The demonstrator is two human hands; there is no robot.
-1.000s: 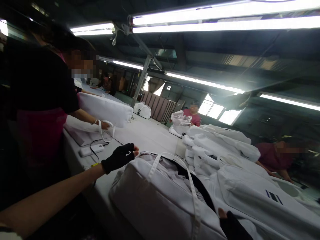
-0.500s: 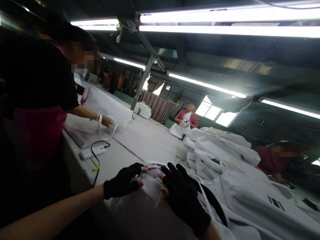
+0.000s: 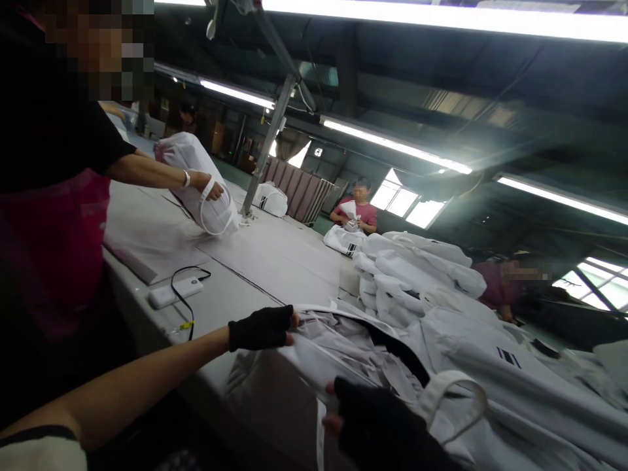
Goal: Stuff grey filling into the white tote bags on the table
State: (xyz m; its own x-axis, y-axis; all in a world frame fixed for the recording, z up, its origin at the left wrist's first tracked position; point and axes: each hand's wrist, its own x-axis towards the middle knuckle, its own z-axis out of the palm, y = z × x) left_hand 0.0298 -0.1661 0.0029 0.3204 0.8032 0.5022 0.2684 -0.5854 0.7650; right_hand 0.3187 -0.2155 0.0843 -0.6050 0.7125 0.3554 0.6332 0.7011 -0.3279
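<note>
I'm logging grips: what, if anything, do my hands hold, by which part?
Left hand seems to pinch the open white bag by its opening's left end; right hand: hold unclear.

Counted two gloved hands (left hand (image 3: 262, 328), right hand (image 3: 375, 418)), one nearest bag (image 3: 275, 399), four other people (image 3: 36, 124), one white device (image 3: 164, 298), one black cable (image 3: 173, 282), one yellow tag (image 3: 186, 325), three striped bags (image 3: 338, 239).

Camera: single head view, looking from the wearer's own height | Facing: forward along the table (image 3: 223, 302); top edge cuts a roof lamp (image 3: 441, 18) | Roll: inclined, the post (image 3: 269, 144) slants rightward upward | Near: left hand (image 3: 262, 328), right hand (image 3: 380, 418), low in frame | Far: windows (image 3: 406, 204)
</note>
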